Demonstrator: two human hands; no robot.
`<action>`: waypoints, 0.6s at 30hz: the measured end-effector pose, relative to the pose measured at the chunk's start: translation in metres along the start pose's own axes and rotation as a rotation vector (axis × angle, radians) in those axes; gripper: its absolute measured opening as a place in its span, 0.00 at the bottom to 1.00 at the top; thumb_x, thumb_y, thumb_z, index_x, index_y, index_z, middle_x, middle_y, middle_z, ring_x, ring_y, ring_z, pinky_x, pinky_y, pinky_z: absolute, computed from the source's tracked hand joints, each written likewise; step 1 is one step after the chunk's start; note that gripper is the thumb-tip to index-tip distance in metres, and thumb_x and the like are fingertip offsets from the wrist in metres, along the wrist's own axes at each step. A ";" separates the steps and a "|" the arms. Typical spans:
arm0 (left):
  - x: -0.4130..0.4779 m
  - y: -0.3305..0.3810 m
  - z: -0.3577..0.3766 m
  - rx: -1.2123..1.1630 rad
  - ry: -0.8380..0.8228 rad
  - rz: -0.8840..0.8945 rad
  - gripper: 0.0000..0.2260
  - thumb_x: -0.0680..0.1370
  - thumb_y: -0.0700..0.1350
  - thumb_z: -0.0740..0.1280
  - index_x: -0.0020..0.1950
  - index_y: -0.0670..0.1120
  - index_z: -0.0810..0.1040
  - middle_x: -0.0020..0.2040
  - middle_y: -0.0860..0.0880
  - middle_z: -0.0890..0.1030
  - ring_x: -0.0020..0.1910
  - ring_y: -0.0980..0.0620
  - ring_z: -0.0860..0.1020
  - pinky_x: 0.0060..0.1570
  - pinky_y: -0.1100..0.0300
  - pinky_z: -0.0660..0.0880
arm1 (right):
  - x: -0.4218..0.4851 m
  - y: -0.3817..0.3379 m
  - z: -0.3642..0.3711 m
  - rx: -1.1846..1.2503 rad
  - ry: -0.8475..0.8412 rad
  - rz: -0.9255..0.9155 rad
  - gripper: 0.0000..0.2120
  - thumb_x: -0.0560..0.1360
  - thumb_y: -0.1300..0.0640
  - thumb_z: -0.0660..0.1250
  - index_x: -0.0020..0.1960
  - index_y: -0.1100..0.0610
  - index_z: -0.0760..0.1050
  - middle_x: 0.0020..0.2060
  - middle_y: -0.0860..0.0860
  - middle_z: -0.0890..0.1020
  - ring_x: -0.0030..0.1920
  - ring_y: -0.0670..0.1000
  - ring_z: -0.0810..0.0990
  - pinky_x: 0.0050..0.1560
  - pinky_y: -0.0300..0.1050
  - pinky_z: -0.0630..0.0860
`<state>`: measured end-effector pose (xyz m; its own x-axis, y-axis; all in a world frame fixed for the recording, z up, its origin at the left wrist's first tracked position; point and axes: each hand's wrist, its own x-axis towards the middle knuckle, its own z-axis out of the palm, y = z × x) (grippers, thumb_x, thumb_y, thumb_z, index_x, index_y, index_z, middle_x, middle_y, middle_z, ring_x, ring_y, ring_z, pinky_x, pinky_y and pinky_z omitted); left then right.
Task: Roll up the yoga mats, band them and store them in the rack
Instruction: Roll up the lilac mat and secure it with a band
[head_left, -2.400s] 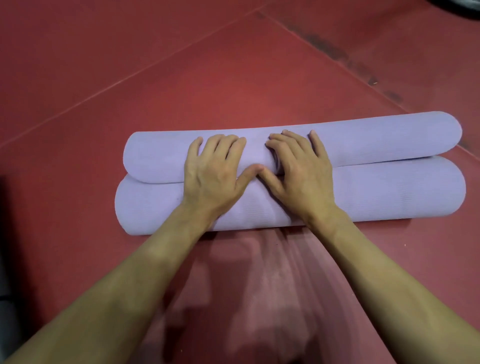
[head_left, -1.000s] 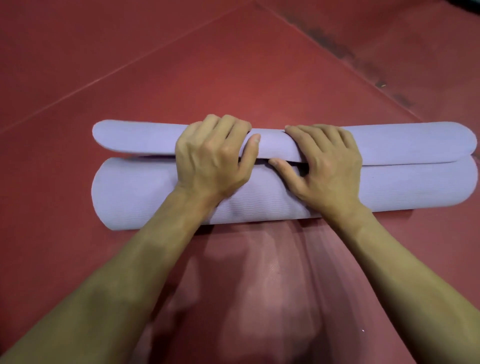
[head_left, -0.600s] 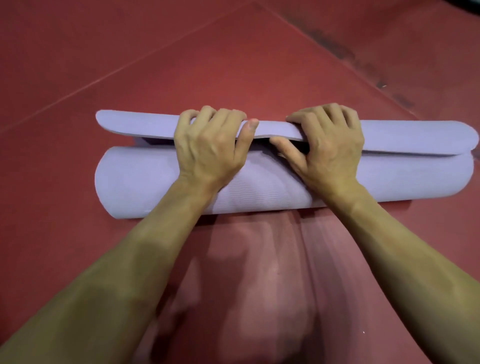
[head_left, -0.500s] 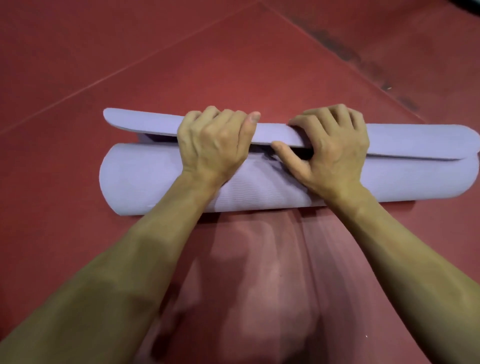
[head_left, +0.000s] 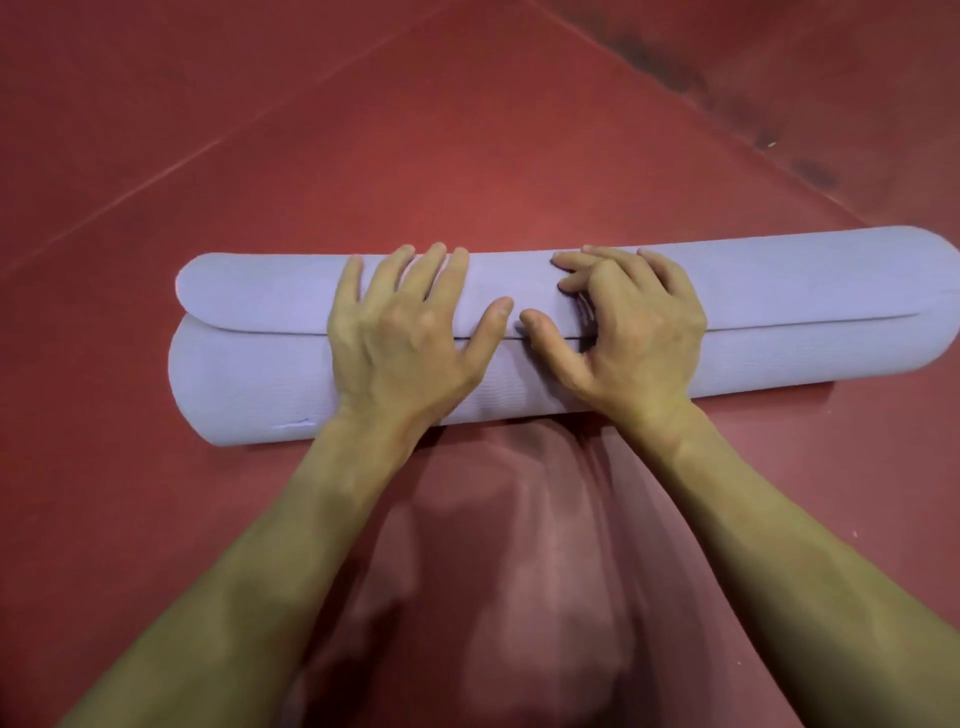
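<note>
On red floor: left hand, right hand spread flat, pressing lilac yoga mat roll.

Light is warm and moderate, falling from above and ahead; the red floor glows brightest at centre and dims toward the corners; soft shadows pool beneath the forearms and under the near edge of the lilac mat; the lower middle is smeared and blurred; wide-angle distortion bows the mat's ends; fine detail looks soft throughout.

One rolled lilac yoga mat, two hands on it: left, right
</note>
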<state>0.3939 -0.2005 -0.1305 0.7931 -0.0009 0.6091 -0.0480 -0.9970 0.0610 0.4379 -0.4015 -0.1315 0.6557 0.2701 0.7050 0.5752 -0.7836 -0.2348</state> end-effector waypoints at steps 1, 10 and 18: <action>-0.002 0.000 0.000 -0.001 -0.021 0.007 0.27 0.85 0.63 0.56 0.68 0.45 0.82 0.65 0.46 0.83 0.65 0.43 0.81 0.69 0.38 0.70 | 0.001 0.000 0.000 -0.019 0.005 0.001 0.20 0.79 0.40 0.68 0.50 0.58 0.81 0.53 0.47 0.87 0.59 0.52 0.85 0.63 0.56 0.75; 0.005 -0.007 0.007 -0.024 0.158 0.051 0.20 0.87 0.58 0.60 0.57 0.46 0.85 0.54 0.50 0.86 0.50 0.42 0.83 0.51 0.44 0.76 | 0.007 -0.003 0.002 -0.253 -0.158 -0.016 0.24 0.84 0.39 0.57 0.65 0.55 0.81 0.66 0.50 0.83 0.68 0.57 0.79 0.73 0.65 0.65; 0.025 -0.014 0.013 0.005 0.334 0.077 0.18 0.83 0.55 0.70 0.37 0.47 0.81 0.33 0.48 0.75 0.32 0.43 0.71 0.34 0.49 0.63 | 0.000 0.001 0.014 -0.190 -0.060 -0.021 0.23 0.82 0.40 0.64 0.67 0.55 0.81 0.65 0.49 0.83 0.66 0.56 0.80 0.71 0.63 0.68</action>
<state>0.4221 -0.1873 -0.1266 0.5442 -0.0511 0.8374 -0.0965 -0.9953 0.0019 0.4455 -0.3946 -0.1410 0.6757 0.3163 0.6658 0.4902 -0.8674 -0.0854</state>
